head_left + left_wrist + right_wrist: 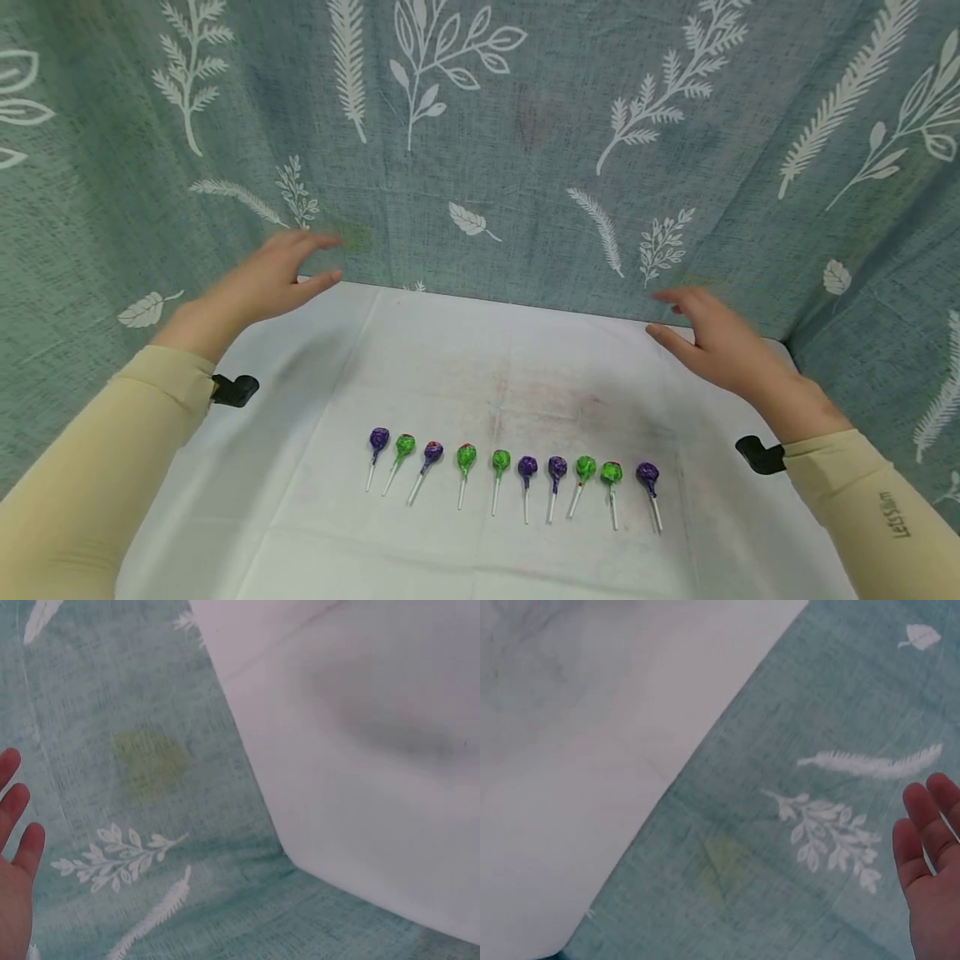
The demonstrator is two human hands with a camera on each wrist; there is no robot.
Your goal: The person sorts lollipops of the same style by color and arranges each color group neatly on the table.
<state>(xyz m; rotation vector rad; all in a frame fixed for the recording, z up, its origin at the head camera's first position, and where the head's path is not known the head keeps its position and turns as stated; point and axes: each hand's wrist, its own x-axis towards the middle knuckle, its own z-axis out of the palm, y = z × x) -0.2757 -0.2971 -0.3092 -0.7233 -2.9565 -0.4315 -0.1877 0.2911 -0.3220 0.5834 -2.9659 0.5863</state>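
Several wrapped lollipops lie in a loose row on the white-covered table, sticks pointing toward the person. Some have purple wrappers, like the lollipop at the left end (379, 438) and the one at the right end (647, 475); others are green, such as a lollipop (466, 457) near the middle. My left hand (273, 275) hovers over the table's far left part, fingers relaxed and holding nothing. Over the far right side hovers my right hand (716, 342), also relaxed with nothing in it. Both wrist views show spread fingertips, away from the lollipops.
A grey-green curtain (525, 225) with white leaf prints hangs behind the table and on both sides. The white cloth (420, 350) has creases and faint reddish stains. Black wrist mounts stick out at the left sleeve (236, 390) and the right sleeve (761, 455).
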